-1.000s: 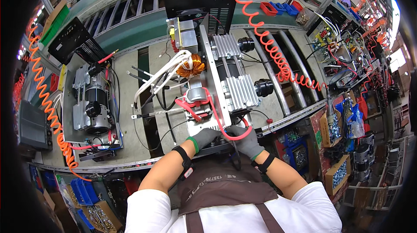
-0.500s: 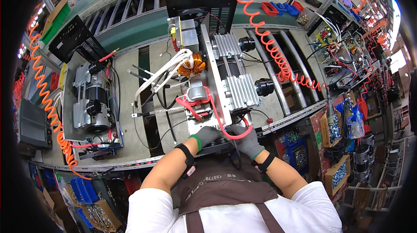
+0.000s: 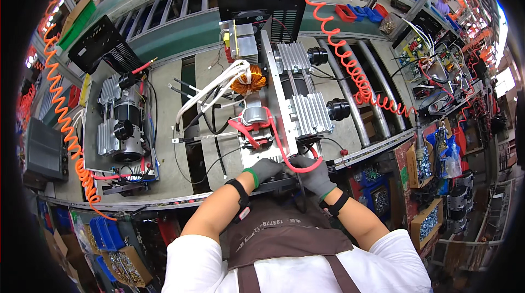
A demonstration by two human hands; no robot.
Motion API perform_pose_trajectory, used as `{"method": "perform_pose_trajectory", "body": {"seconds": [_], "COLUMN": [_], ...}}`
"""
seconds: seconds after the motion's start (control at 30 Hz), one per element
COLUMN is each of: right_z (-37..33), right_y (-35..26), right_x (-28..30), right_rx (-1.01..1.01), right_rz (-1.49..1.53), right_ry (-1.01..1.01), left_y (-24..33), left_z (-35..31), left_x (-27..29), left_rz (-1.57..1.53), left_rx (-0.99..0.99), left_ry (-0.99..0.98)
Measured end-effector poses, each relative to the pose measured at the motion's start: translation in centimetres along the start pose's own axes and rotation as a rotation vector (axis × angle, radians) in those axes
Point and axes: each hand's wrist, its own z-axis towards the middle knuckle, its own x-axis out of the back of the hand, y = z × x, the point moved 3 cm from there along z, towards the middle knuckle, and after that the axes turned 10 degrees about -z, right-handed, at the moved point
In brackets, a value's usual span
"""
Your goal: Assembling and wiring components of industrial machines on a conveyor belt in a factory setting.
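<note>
Orange hose on the left [image 3: 60, 107]: I see it coiling down the far left edge of the bench, well away from my left hand.
Second machine [image 3: 123, 123]: a grey unit with dark round parts, lying flat on the bench [image 3: 164, 82], up and to the left of my left hand, well apart from it.
White wires [image 3: 210, 93]: a bundle sweeping across the bench above my left hand, running to the copper coil [image 3: 247, 81].
Left hand [image 3: 264, 168]: in a grey glove with a green cuff, fingers curled against the near end of the open machine; I cannot tell whether they pinch anything. A black band sits on the wrist.
Open machine [image 3: 273, 96]: the thing I am working on, straight ahead of both hands, stretching away from me, with silver finned blocks [image 3: 309, 112] on its right side and a black panel at the far end.
Red cable [image 3: 284, 153]: it loops down from the machine and curves between my two hands, touching or almost touching the right glove.
Right hand [image 3: 316, 175]: grey glove, fingers bent and closed at the machine's near edge beside the red loop; what they hold is hidden from me.
Orange hose on the right [image 3: 350, 69]: coils hanging from above, up and to the right of my right hand.
Blue bins [image 3: 363, 13]: far beyond the right hand, on the back ledge.
</note>
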Motion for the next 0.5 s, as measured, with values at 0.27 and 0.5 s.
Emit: {"method": "perform_pose_trajectory", "body": {"seconds": [0.27,0.5], "right_z": [0.1,0.2], "right_y": [0.5,0.0], "right_x": [-0.7,-0.7], "right_rx": [-0.005,0.151], "right_rz": [-0.097,-0.047], "right_ry": [-0.066,0.130], "left_y": [0.1,2.7], "left_z": [0.6,-2.6], "left_x": [-0.3,0.1], "left_rz": [0.113,0.152], "left_rx": [-0.276,-0.114], "left_ry": [-0.090,0.030]}}
